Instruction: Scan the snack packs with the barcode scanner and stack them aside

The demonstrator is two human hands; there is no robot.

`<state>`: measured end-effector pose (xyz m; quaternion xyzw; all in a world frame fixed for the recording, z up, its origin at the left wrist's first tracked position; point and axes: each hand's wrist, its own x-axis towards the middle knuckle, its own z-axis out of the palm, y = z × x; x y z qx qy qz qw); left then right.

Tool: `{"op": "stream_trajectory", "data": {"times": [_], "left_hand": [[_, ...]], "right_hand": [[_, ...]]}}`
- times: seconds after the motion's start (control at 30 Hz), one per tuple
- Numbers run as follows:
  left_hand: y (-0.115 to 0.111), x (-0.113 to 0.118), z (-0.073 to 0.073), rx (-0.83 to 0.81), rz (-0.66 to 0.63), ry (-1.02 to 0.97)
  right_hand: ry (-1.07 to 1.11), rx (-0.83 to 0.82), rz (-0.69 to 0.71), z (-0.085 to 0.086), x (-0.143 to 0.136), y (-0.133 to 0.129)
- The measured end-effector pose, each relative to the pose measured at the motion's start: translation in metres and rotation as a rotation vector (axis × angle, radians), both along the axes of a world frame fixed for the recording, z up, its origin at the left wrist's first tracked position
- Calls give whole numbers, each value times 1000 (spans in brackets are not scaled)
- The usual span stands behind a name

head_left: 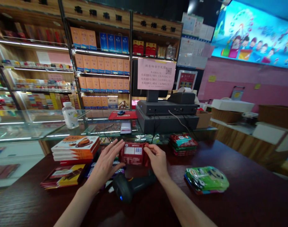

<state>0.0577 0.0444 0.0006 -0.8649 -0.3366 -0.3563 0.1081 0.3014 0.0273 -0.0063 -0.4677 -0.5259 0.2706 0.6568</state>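
A dark red snack packet (133,153) with a white label and a barcode stands tilted up at the middle of the table. My right hand (157,160) pinches its right edge between thumb and fingers. My left hand (106,162) is open, fingers stretched out, at the packet's left edge; whether it touches is unclear. Purple packets (92,168) lie partly hidden behind my left hand. Just below the red packet, a black barcode scanner (132,186) rests on the table with a blue light showing.
Stacked white and orange boxes (75,146) and chocolate packets (65,176) sit at left. Red-green packets (183,143) and green panda packets (207,179) lie at right. Behind are a glass counter, a plastic bottle (70,116) and a cash register (167,118).
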Motion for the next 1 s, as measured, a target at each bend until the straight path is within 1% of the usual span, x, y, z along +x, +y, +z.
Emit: {"op": "stream_trajectory", "data": {"times": [0.23,0.37,0.57,0.7,0.8,0.9,1.0], "left_hand": [[2,0,-1,33,49,111],[2,-3,0,29,56,106],[-1,-4,3,26,25,85],[-2,-5,3,35,26,60],[-1,-10,3,53,35,28],[3,-18,0,61,43,10],[5,-26,-3,50,60,-6]], "right_hand": [[48,-1,52,5,-5,-2],[86,-13,67,3,-5,0],[159,-37,110,0,-5,2],[194,-72,200,-1,-4,3],[191,-72,298,0,-4,2],[150,-32,403,0,-3,0],[64,14,468,-1,0,-2]]}}
